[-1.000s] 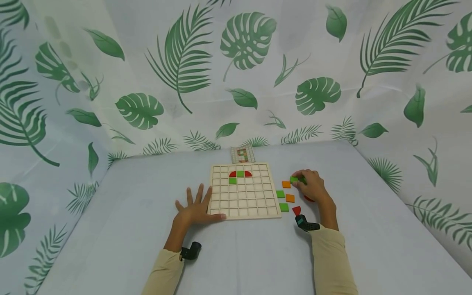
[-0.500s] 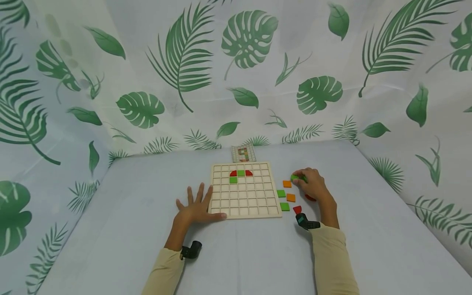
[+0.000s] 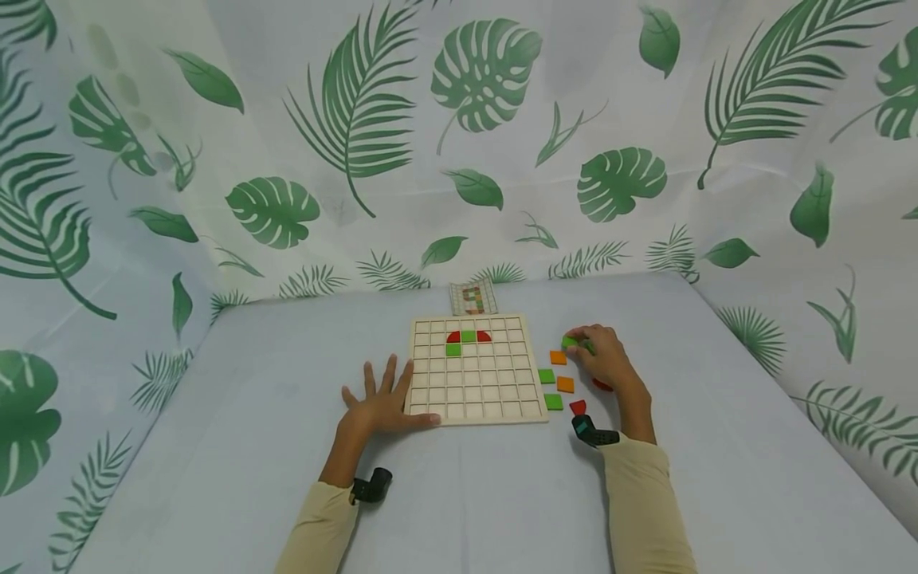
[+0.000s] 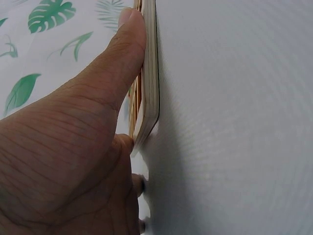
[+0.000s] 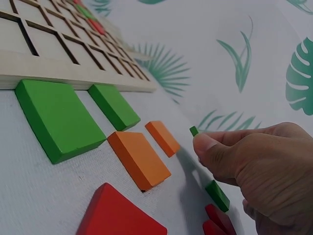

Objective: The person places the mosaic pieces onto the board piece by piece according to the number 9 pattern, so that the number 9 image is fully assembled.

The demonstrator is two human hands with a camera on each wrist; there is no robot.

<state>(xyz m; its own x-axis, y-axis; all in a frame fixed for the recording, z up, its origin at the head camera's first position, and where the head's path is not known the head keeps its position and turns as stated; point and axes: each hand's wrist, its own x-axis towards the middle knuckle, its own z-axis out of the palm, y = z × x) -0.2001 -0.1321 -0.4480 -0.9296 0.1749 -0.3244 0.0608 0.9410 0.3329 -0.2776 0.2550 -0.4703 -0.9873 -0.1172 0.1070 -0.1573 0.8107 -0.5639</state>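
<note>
My right hand (image 3: 605,355) pinches a green square tile (image 3: 569,342) between thumb and fingertips, to the right of the wooden grid board (image 3: 495,395). In the right wrist view the held tile shows just a small corner past the thumb. Another green tile (image 5: 217,196) and red pieces (image 5: 215,226) lie under that hand. My left hand (image 3: 378,412) rests with fingers spread at the board's near left corner, its thumb along the front rim. In the board's upper cells sit two green squares (image 3: 468,336) and two red rounded pieces (image 3: 484,337).
Between the board and my right hand lie orange tiles (image 3: 565,384), green tiles (image 3: 553,402) and a red piece (image 3: 578,407). A small pattern card (image 3: 473,298) stands behind the board. Leaf-printed cloth walls (image 3: 502,207) surround the white table (image 3: 459,494).
My right hand has shifted slightly left and away from me, with the pinched green tile coming a little clear of the spot where it was. My left hand stays at the board's corner.
</note>
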